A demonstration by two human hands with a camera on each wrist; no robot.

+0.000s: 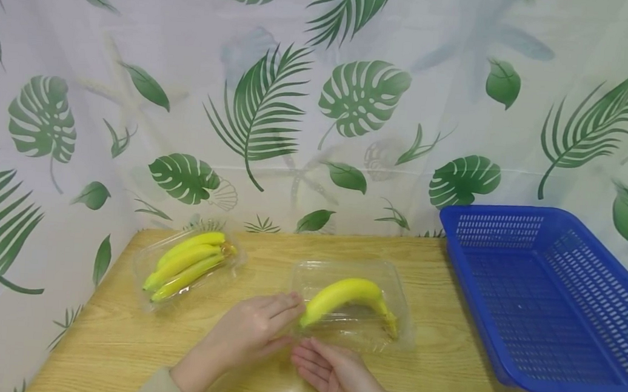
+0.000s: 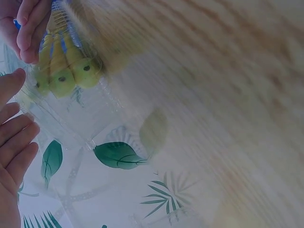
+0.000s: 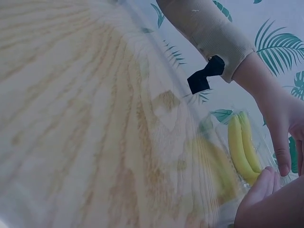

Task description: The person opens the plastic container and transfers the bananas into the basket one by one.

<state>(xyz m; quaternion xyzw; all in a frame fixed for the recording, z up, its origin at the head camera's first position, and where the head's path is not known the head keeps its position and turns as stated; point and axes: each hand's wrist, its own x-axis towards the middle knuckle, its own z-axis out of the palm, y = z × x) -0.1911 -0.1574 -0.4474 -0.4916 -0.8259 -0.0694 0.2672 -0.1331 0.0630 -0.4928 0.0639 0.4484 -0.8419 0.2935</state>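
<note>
A clear plastic box holding yellow bananas lies on the table before both hands. From the head only one arched banana shows; the left wrist view shows three banana tips side by side in clear plastic. My left hand is at the box's left end, fingers extended and fingertips right at its edge. Just below it, at the near left corner, my right hand is turned palm inward with fingers nearly straight. The fingertips of the two hands are close together. Neither hand grips anything.
A second clear plastic box with several bananas lies at the back left. At the right stands a blue perforated basket. The wooden table meets a leaf-patterned cloth behind.
</note>
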